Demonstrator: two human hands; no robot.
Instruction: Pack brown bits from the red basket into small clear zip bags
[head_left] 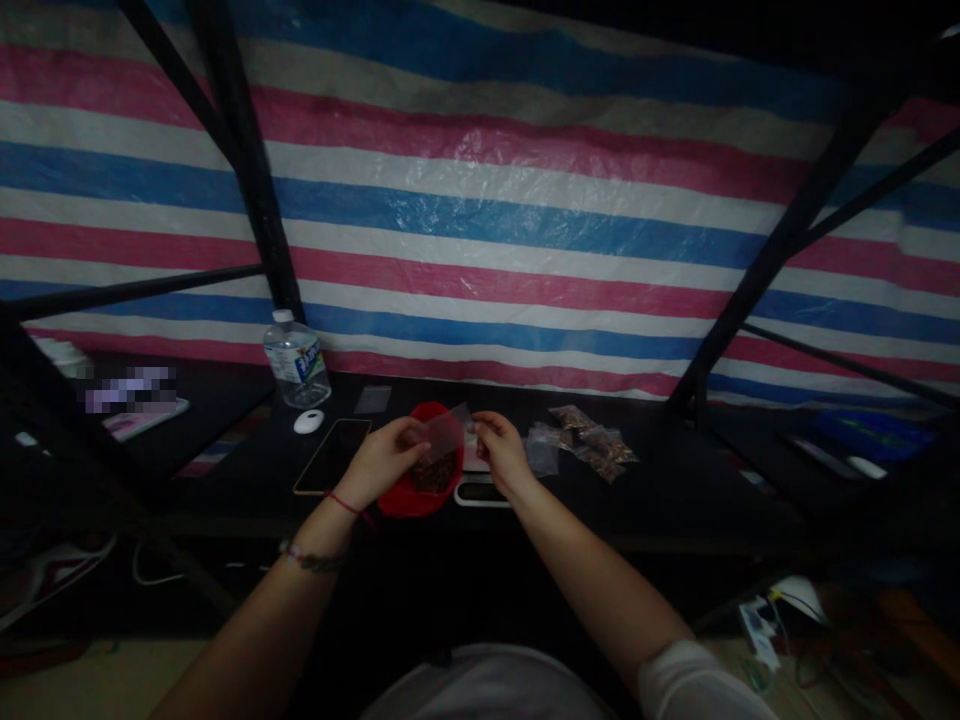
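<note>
A: Position of small clear plastic bag?
B: Pinched by closed fingers of left hand and right hand, above round red plastic bowl; filled packets at 3 o'clock.
A: Handling?
B: Best held taut, opening centred over bowl.

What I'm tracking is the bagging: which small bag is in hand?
The clear bag, pinched between left hand and right hand above the red bowl. The filled bags lie untouched in a pile to the right.
</note>
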